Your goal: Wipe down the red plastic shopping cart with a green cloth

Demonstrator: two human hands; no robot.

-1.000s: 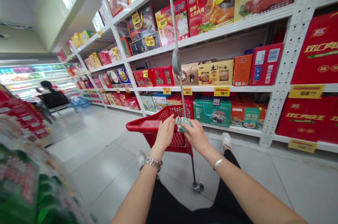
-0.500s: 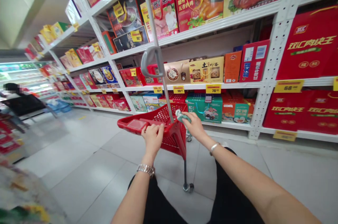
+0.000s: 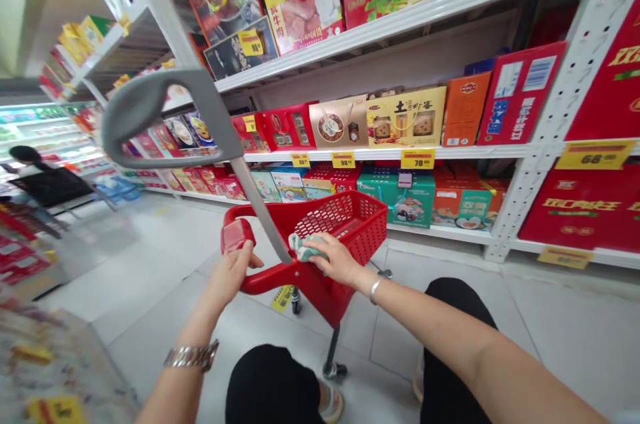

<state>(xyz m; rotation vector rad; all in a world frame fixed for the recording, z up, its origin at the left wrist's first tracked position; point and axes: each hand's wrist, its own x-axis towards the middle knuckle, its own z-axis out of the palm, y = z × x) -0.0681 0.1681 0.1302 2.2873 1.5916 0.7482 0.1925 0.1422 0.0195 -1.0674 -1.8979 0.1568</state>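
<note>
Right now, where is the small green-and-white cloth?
In the head view, the cloth sits under the right hand, on the red shopping cart's rim, just right of the grey pole.

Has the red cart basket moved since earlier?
Yes, rightward: the red basket now overlaps the green box on the shelf, not left of it.

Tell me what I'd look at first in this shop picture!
The bright red shopping cart comes first, low in the middle, with the left hand on its handle and the right hand on a crumpled pale green cloth at its rim. Behind it, white metal shelves fill the right side, packed with red and yellow gift boxes. Yellow price tags stand out along the shelf edges.
</note>
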